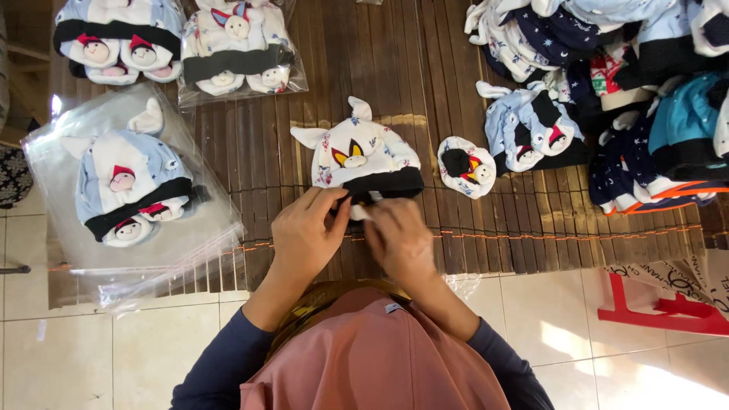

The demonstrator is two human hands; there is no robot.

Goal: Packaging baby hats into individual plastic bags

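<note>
Both of my hands meet at the lower edge of a soft white cotton baby hat with two pointed ears and a black ribbed band [358, 159]. My left hand [307, 235] curls over the band's left part, fingers bent and thumb tucked in, pinching the knit cloth. My right hand [399, 239] has its grip closed on a small white scrap of fabric just below the band; what that scrap is I cannot tell. The hat lies flat on a slatted dark brown bamboo mat [486, 228] with orange stitching, straight ahead of me.

Just right of the hat lies a small round white mitten with a black patch [465, 167]. Farther right, a loose heap of dark blue, pale blue and white knit baby clothes [607, 91] spreads over the mat. At left, a glossy clear plastic bag holding a pale blue hat set [129, 190] lies crinkled, and two more filled clear bags [182, 45] sit above it.
</note>
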